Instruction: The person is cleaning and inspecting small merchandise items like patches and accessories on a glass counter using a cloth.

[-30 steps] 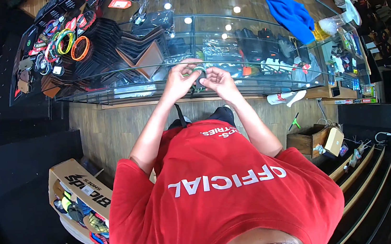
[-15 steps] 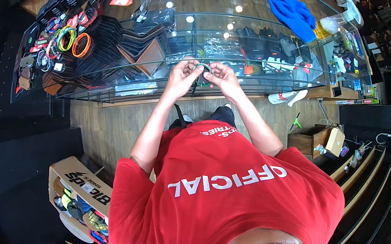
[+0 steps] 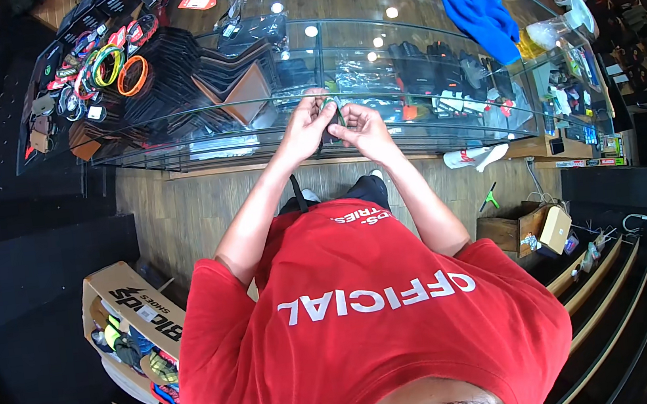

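Close to the near edge of the glass display counter (image 3: 375,94), both my hands come together in front of my body. My left hand (image 3: 306,130) pinches a small green band (image 3: 340,114), like a bracelet, with a dark part by the thumb. On its other side my right hand (image 3: 366,130) has its fingers curled, the thumb tip against the band's lower end. Fingers cover much of the band, so its full shape is hidden.
Coloured bracelets (image 3: 108,65) and an orange one (image 3: 133,76) lie on the counter at the left, above rows of wallets (image 3: 243,95). A blue cloth (image 3: 478,21) and a spray bottle (image 3: 559,29) are at the right. An open carton (image 3: 134,327) stands lower left, a wooden crate (image 3: 507,233) lower right.
The green band, seen before as a loop between both hands, now stands more edge-on and upright. My right fingers have shifted slightly down and away from its top.
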